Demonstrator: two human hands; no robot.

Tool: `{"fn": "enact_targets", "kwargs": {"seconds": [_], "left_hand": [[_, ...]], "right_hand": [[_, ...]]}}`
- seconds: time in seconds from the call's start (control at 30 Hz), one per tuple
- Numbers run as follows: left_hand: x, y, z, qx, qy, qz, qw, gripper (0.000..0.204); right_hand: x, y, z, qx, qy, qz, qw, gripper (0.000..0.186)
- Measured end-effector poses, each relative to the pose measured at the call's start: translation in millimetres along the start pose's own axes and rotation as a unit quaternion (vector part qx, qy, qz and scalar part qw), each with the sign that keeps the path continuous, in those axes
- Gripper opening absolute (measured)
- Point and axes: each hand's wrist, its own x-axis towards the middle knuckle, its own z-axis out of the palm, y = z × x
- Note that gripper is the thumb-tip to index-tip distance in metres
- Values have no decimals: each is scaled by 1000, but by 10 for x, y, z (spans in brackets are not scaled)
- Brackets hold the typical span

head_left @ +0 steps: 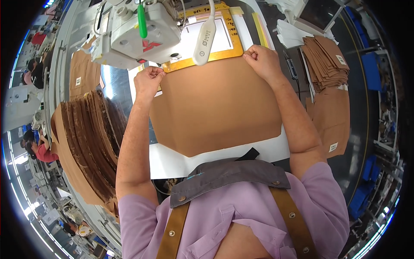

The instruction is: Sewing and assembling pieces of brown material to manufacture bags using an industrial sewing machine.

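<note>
Brown fabric panel flat, top edge seemingly toward machine

A large piece of tan-brown fabric lies flat and smooth, spread out between the two hands. Its far edge runs straight from the left hand to the right hand, each pinching one far corner with curled fingers. From that edge the fabric spreads back toward the person, widening just below the hands, then tapering to a slanted near edge with a blunt point below the left hand. Its surface is plain, without visible print or seams. The far edge sits against a yellow-framed template just beyond the fingertips.
</note>
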Motion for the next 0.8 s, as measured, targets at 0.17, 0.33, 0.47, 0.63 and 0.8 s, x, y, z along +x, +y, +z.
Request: {"fn": "enact_targets", "kwargs": {"seconds": [0.17, 0.33, 0.47, 0.63, 0.8], "left_hand": [[309, -158, 37, 39, 26, 37, 998, 20], [794, -604, 59, 158, 113, 232, 953, 23], [1175, -589, 124, 161, 102, 228, 955, 25], [1287, -837, -157, 167, 84, 213, 959, 29], [1242, -1118, -506, 172, 59, 186, 966, 33]], "right_hand": [[266, 109, 75, 48, 9, 54, 997, 21], [708, 69, 131, 22, 10, 33, 999, 24], [1178, 119, 165, -8, 15, 22, 1000, 26], [1941, 193, 304, -54, 53, -2, 997, 29], [2546, 113, 241, -8, 3, 32, 999, 49]]}}
